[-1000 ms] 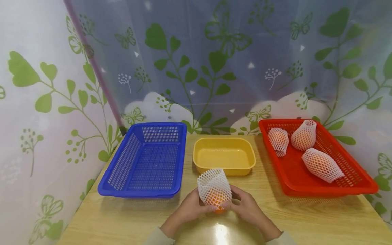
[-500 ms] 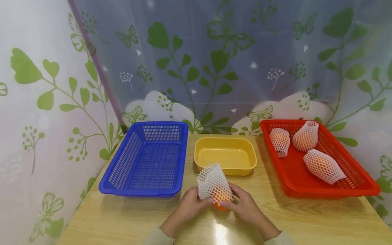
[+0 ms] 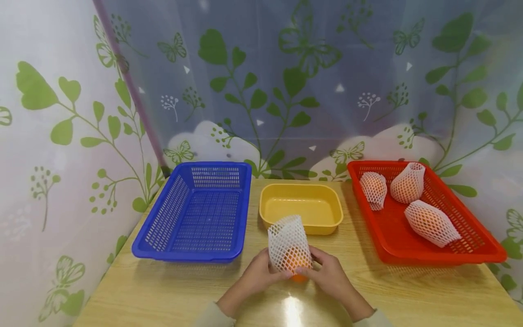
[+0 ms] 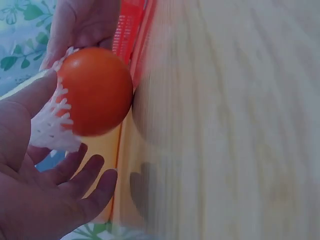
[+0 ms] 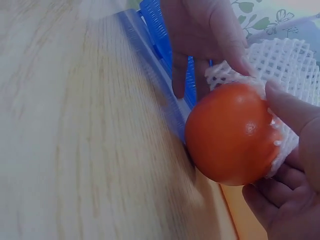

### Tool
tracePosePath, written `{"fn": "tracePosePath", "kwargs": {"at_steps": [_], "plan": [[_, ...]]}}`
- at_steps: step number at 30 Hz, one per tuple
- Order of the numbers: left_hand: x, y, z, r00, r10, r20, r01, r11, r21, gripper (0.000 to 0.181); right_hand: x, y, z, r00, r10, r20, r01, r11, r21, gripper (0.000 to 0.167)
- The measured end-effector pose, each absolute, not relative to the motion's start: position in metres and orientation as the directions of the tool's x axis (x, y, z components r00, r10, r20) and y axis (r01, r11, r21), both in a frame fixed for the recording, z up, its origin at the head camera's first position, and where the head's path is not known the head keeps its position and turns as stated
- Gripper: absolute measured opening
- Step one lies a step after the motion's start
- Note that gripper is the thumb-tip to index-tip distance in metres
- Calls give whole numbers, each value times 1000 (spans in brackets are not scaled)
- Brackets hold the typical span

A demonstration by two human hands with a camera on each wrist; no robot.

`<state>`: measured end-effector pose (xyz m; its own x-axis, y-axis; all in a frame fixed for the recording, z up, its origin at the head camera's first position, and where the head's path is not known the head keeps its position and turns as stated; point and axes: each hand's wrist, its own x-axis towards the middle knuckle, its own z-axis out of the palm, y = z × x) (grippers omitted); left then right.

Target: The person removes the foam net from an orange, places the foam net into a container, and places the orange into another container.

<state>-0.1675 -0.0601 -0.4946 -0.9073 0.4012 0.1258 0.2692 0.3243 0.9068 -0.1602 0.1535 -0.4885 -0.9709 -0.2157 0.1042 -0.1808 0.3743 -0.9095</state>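
Observation:
In the head view, a round orange fruit (image 3: 297, 262) sits at the lower end of a white foam net sleeve (image 3: 287, 238), above the table's front middle. The sleeve's loose end points up and away. My left hand (image 3: 259, 274) holds the net from the left, its thumb on the net's edge in the left wrist view, other fingers spread apart. From the other side my right hand (image 3: 332, 276) grips net and fruit, thumb on the net rim and fingers below. The fruit's smooth bare underside (image 5: 232, 135) shows in the right wrist view.
On the left stands a blue basket (image 3: 188, 259). A yellow tray (image 3: 300, 222) is at the back middle, just beyond the hands. The red basket (image 3: 441, 256) on the right holds several net-wrapped fruits (image 3: 431, 222). A patterned curtain (image 3: 261, 91) hangs behind the wooden table (image 3: 408, 295).
The net sleeve's loose end has risen and tilted, then straightened somewhat. Fruit and hands have shifted slightly right in the head view, while the baskets and tray stay put.

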Motion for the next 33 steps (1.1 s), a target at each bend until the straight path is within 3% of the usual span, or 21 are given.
{"fn": "tracePosePath", "kwargs": {"at_steps": [7,14,20,26,33], "plan": [[-167,-48,-497,-882,438,172,326,305,895,69,-158,152,-487,-982,-128,137,-173,338,-925,42],[-163,-42,-494,-905,408,116,296,412,862,80,-162,153,-481,-966,138,219,-168,309,-936,14],[-162,-43,-493,-925,375,68,259,486,835,84,-165,157,-484,-953,190,237,-175,293,-940,15],[-161,-44,-491,-922,381,70,260,474,841,84,-166,161,-482,-941,218,259,-201,256,-946,17],[-160,-47,-489,-904,424,56,294,521,801,74,-175,174,-469,-919,269,290,-232,227,-946,22]]}}
